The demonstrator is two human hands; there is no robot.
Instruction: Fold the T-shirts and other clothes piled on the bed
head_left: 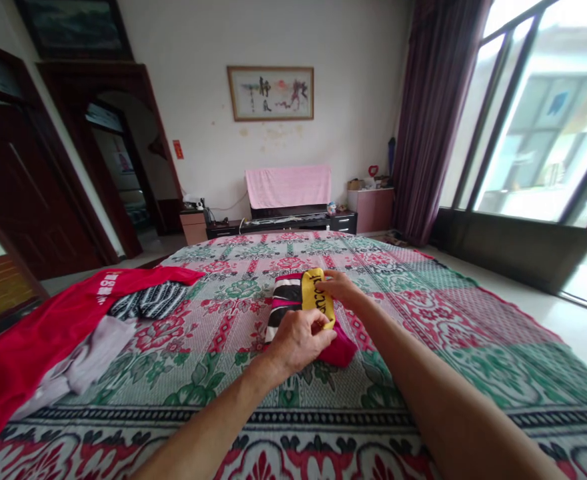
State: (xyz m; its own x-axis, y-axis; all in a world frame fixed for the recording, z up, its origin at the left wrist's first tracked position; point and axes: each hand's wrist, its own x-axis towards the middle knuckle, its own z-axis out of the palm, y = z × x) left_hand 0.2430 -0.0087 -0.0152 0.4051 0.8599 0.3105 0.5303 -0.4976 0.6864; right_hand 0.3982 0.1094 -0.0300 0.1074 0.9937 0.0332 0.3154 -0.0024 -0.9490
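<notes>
A folded garment (287, 298) lies on the patterned bedspread (253, 373), with black, white and magenta stripes and a yellow panel bearing dark lettering. Its magenta end spreads out towards the near right. With thumb and fingers pinched, my left hand (301, 339) holds the near corner of the yellow panel. At the far corner of that same panel, my right hand (342, 288) has its fingers closed on the edge. The fingertips partly cover the cloth there.
On the left lie a red garment (73, 327) with white lettering, a black-and-white patterned cloth (156, 300) and a pale greyish cloth (81, 367). Beyond the bedspread stands a low black cabinet (341, 222), behind which hangs a pink cloth (288, 187). Tall windows are on the right.
</notes>
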